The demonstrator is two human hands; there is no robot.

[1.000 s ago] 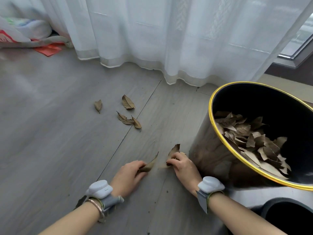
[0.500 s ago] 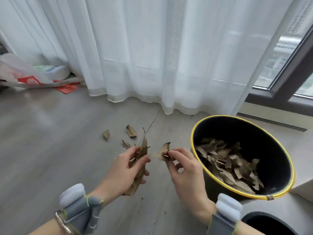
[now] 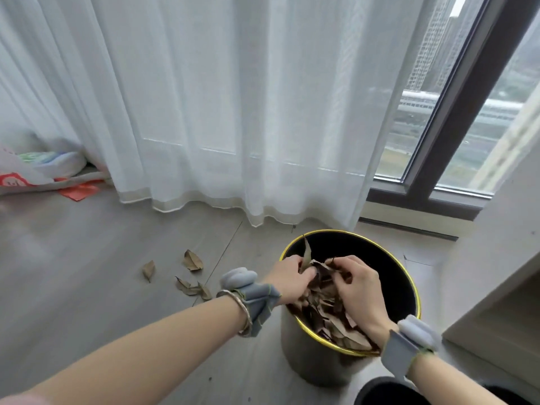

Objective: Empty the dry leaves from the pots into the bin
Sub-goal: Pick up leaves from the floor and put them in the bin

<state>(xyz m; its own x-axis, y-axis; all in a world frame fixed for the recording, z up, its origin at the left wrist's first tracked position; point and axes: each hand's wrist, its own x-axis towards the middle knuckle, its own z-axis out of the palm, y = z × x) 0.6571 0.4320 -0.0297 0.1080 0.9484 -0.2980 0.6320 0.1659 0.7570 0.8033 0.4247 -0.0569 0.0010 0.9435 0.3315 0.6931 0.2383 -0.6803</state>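
Observation:
A round bin with a gold rim and black inside stands on the floor, partly filled with dry brown leaves. Both my hands are over its opening. My left hand holds a long dry leaf that sticks up past its fingers. My right hand has its fingers curled on a dry leaf beside the left hand. Several more dry leaves lie on the floor to the left of the bin. A dark pot rim shows at the bottom edge.
A white sheer curtain hangs to the floor behind the bin. A dark-framed window is at the right, and a pale cabinet stands close to the bin's right. Bags and a red paper lie at the far left.
Both hands rose from the floor with a leaf each and moved right, from beside the bin to over its opening. The view lifted and shows more of the window.

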